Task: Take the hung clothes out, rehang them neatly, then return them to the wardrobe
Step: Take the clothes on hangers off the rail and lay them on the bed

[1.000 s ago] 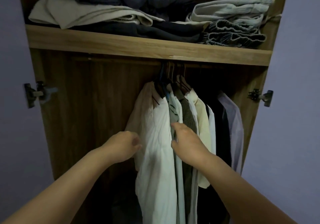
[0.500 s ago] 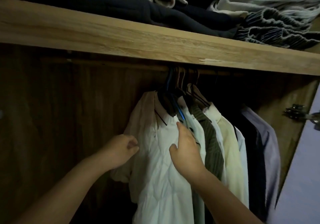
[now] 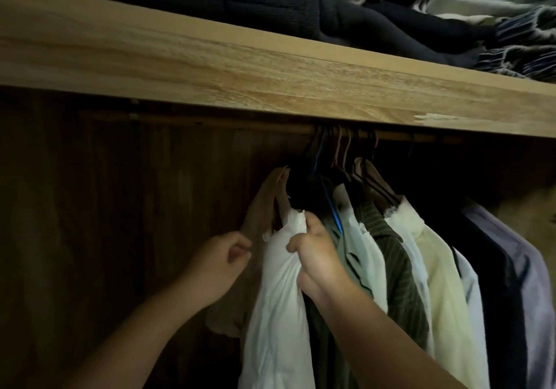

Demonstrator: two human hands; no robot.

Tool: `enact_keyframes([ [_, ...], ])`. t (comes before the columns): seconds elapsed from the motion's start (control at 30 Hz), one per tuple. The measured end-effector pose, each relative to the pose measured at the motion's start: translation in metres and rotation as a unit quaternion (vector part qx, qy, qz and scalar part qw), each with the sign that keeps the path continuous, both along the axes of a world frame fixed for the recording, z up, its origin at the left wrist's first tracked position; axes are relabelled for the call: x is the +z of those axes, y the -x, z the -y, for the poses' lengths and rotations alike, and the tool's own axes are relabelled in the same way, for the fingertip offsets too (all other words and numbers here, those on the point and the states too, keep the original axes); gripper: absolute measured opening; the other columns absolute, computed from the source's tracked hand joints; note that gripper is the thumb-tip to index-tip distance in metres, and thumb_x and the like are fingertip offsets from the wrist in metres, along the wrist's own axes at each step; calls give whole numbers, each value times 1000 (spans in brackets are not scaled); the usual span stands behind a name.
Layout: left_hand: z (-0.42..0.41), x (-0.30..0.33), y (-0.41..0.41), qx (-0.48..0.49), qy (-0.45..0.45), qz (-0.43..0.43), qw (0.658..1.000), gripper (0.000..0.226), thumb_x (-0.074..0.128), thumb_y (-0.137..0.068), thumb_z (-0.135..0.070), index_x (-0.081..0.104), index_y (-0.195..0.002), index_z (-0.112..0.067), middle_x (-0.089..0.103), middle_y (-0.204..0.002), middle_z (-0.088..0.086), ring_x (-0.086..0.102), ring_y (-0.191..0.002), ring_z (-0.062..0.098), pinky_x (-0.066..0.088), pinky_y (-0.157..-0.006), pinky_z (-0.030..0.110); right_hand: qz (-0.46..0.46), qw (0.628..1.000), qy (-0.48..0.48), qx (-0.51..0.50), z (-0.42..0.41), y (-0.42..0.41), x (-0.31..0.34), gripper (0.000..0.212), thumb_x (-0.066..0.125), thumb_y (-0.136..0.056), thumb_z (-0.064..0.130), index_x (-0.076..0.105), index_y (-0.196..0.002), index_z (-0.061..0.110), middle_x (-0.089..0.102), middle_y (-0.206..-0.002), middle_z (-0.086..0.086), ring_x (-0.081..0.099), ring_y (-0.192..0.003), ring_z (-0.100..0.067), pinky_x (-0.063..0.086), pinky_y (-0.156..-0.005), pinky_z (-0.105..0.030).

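Since the earlier frame the right hand (image 3: 316, 256) has climbed to clench the white shirt (image 3: 279, 298) near its collar, bunching it for removal; it hangs at the rail's (image 3: 210, 122) left end of clothes. The left hand (image 3: 219, 264) pinches the beige garment (image 3: 261, 208) aside.

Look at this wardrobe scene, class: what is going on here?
A person is reaching into a wardrobe among shirts hanging on a rail. The right hand grips the white shirt near its shoulder, bunching the cloth. The left hand pinches the edge of the beige garment beside it. Both garments hang from the rail, on hangers; nothing has been taken out yet. Folded clothes lie on the shelf above.
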State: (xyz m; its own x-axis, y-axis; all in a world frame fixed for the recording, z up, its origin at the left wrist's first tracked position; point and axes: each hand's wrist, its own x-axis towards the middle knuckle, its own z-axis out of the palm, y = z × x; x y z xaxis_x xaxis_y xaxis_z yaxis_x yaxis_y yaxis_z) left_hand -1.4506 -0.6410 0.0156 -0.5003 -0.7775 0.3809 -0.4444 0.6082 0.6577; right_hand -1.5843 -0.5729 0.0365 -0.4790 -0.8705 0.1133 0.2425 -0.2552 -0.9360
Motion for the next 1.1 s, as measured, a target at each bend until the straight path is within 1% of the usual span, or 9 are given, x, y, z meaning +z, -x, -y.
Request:
enact_keyframes([
  [0.27, 3, 17, -10, 23, 36, -64, 997, 17, 50, -94, -19, 57, -108, -24, 49, -87, -22, 46, -78, -9, 33, -59, 4, 44, 991, 104, 72, -22, 2, 30, 69, 29, -70, -26, 54, -126, 8, 68, -96, -12, 67, -82, -26, 58, -67, -36],
  [0.37, 1, 18, -8, 37, 42, -79, 995, 15, 51, -93, -19, 55, -102, -29, 50, -87, -23, 49, -80, -7, 32, -61, 7, 22, 990, 96, 96, -48, 6, 22, 67, 30, -70, -26, 61, -115, 12, 68, -102, -14, 67, -92, -32, 55, -80, -45],
  [0.47, 0, 19, -5, 43, 46, -77, 995, 15, 51, -93, -17, 57, -102, -27, 51, -86, -21, 50, -80, -6, 33, -60, 7, -27, 994, 57, 92, -80, 12, 11, 68, 33, -72, -25, 72, -86, 29, 72, -98, -7, 69, -89, -27, 57, -74, -42],
  [0.53, -4, 22, -4, 57, 59, -55, 995, 18, 49, -94, -16, 58, -109, -19, 56, -91, -12, 51, -79, -2, 37, -61, 10, -46, 996, 23, 75, -104, 18, 5, 65, 37, -72, -23, 67, -89, 32, 70, -105, -5, 67, -95, -27, 57, -73, -40],
  [0.67, -22, 25, 2, 74, 92, -25, 993, 28, 44, -96, -18, 53, -122, -14, 54, -123, 8, 53, -104, 20, 38, -80, 24, -95, 989, -8, 115, -161, 28, 3, 62, 46, -58, -15, 73, -91, 30, 74, -88, -6, 71, -75, -23, 55, -54, -29],
  [0.87, -80, 13, 16, 33, 126, 8, 991, 48, 44, -97, -20, 31, -143, -19, 34, -147, 3, 35, -133, 22, 29, -111, 38, -186, 972, -64, 128, -254, 45, 2, 69, 47, -48, -8, 66, -110, 15, 69, -103, -20, 66, -93, -38, 51, -81, -46],
  [0.93, -102, 9, 20, 29, 152, 22, 988, 43, 45, -96, -20, 39, -139, -19, 44, -140, 3, 41, -128, 24, 33, -107, 41, -209, 965, -75, 138, -286, 49, 2, 64, 46, -49, -8, 68, -105, 14, 68, -103, -20, 66, -91, -38, 52, -78, -45],
  [1.0, -126, 4, 21, 17, 178, 38, 983, 20, 46, -95, -21, 59, -109, -15, 61, -105, 5, 56, -101, 26, 42, -83, 36, -230, 958, -93, 144, -316, 55, 1, 60, 46, -50, -8, 69, -101, 13, 68, -101, -21, 67, -86, -35, 54, -72, -41],
  [1.1, -165, -7, 17, -7, 148, 28, 989, 26, 49, -94, -24, 51, -69, -20, 53, -67, -4, 53, -70, 19, 32, -57, 28, -267, 943, -140, 138, -362, 63, 0, 54, 49, -62, -16, 70, -101, 15, 70, -100, -19, 68, -84, -32, 56, -68, -36],
])
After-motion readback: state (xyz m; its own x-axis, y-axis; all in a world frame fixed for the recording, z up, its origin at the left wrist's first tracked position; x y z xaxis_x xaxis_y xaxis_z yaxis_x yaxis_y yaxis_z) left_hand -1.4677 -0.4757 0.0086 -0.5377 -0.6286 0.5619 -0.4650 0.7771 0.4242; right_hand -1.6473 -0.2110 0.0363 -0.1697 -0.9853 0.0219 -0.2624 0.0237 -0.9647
